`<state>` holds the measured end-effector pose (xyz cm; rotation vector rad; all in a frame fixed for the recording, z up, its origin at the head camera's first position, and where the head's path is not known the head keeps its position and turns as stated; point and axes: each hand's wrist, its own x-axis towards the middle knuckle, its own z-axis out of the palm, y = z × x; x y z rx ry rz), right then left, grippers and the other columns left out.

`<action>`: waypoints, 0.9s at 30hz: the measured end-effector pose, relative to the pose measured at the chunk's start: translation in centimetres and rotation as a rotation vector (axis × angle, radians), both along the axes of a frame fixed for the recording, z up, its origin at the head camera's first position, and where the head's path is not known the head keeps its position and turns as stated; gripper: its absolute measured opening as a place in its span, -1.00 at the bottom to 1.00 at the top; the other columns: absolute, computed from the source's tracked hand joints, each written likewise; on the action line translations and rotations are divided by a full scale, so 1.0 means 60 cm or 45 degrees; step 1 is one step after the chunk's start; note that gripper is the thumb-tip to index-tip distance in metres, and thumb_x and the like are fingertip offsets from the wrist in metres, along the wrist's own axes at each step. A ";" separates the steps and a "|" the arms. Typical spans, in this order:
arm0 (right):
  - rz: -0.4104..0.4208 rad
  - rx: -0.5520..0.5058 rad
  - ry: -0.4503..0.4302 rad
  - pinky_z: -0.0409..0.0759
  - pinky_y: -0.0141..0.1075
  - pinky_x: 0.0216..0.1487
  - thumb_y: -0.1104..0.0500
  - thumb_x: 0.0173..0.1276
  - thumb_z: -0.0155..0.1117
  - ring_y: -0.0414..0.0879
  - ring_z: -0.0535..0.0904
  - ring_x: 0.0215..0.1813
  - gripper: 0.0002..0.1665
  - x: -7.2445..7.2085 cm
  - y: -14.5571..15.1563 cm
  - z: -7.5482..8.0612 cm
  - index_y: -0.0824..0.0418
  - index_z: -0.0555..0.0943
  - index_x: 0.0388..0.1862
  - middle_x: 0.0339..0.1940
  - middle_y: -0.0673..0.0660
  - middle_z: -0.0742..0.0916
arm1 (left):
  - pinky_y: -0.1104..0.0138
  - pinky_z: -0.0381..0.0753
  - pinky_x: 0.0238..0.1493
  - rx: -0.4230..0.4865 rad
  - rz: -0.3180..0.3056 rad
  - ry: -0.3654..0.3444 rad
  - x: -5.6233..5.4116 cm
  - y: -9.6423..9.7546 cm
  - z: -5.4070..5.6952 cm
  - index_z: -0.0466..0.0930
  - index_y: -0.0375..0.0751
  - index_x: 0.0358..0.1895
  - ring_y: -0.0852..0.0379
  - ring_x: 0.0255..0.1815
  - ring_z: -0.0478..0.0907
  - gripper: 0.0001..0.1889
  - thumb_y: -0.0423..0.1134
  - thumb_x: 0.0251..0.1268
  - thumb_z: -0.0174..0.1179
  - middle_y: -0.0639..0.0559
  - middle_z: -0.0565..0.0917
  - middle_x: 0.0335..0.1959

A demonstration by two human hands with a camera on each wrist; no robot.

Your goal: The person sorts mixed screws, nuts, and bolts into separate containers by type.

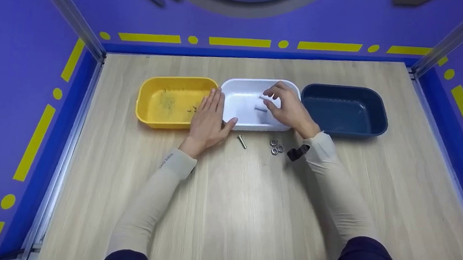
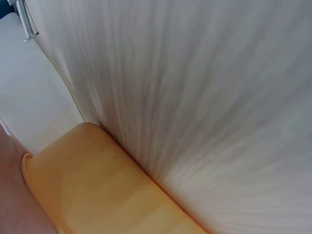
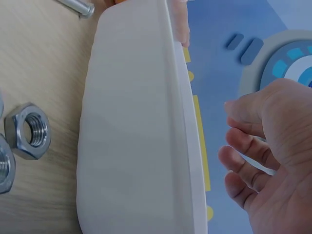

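Observation:
My left hand [image 1: 208, 122] lies with straight fingers over the adjoining rims of the yellow bin [image 1: 161, 123] and the white bin [image 1: 256, 127], thumb spread at the white bin's front edge. Above the white bin hovers my right hand [image 1: 292, 109], its fingers loosely bent. In the right wrist view nothing shows between the thumb and fingers. One bolt [image 1: 261, 108] lies inside the white bin, and a second, paler bolt [image 1: 264, 97] appears just under the right fingertips. On the table in front are a loose bolt [image 1: 241, 141] and three hex nuts [image 3: 28, 130].
A dark blue bin [image 1: 342, 134] stands right of the white one, completing a row. Small dark bits [image 1: 191, 109] lie in the yellow bin. Purple walls with yellow marks [image 1: 239, 42] enclose the wooden table [image 1: 241, 213] at the back and sides.

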<state>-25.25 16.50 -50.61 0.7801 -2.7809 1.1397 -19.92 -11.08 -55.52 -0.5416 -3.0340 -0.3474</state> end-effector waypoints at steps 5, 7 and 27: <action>0.032 -0.032 0.028 0.67 0.12 0.14 0.27 0.53 0.36 0.21 0.65 0.05 -0.76 0.013 0.002 0.001 0.35 0.75 0.08 0.03 0.28 0.73 | 0.08 -0.27 0.82 -0.012 0.005 -0.008 0.003 0.001 -0.002 -0.19 -0.37 0.74 -0.13 0.83 -0.28 0.01 0.43 0.62 -0.41 -0.25 -0.20 0.80; 0.049 -0.048 0.056 0.67 0.11 0.12 0.27 0.51 0.37 0.21 0.65 0.04 -0.77 0.020 0.002 0.002 0.34 0.76 0.07 0.01 0.29 0.74 | 0.06 -0.24 0.82 -0.017 0.006 -0.008 0.003 0.002 -0.003 -0.18 -0.38 0.74 -0.13 0.83 -0.28 0.01 0.43 0.63 -0.41 -0.26 -0.19 0.80; 0.082 -0.151 0.124 0.54 -0.26 -0.14 0.26 0.49 0.41 0.05 0.64 -0.05 -0.78 0.067 -0.008 -0.032 0.22 0.79 0.06 -0.07 0.19 0.75 | 0.07 -0.25 0.82 -0.019 0.003 0.018 -0.003 0.001 -0.001 -0.15 -0.39 0.74 -0.14 0.83 -0.26 0.01 0.43 0.63 -0.40 -0.27 -0.15 0.80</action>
